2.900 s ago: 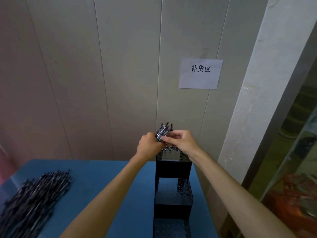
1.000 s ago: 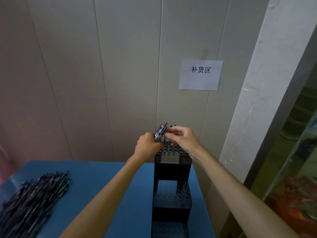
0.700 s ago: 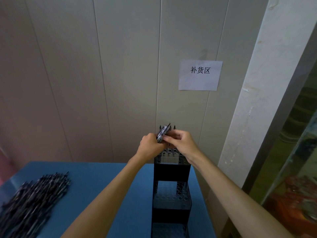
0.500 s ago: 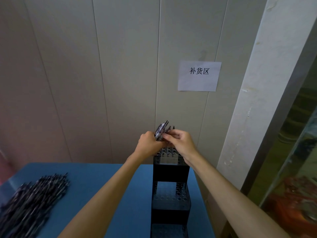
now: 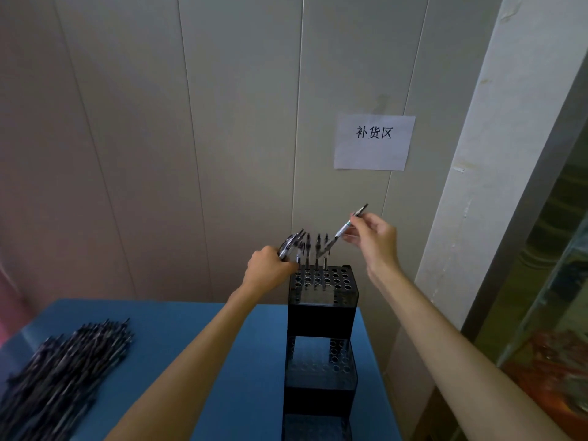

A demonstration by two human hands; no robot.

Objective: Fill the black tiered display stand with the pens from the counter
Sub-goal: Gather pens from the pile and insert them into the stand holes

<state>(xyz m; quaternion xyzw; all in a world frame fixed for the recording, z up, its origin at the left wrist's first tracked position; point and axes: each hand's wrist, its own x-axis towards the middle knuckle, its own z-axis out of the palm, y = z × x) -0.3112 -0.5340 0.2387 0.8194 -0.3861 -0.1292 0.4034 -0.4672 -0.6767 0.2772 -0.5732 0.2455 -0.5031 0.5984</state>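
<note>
The display stand (image 5: 321, 316) at lower centre appears to be black plastic with a semi-gloss finish; its perforated top tier reflects light. The counter (image 5: 197, 351) has a smooth, matt blue surface. The pens (image 5: 63, 370) heaped at lower left show dark, glossy barrels. The wall panels (image 5: 159, 138) are smooth and matt. The sign (image 5: 374, 142) at upper right is matt white paper.
</note>
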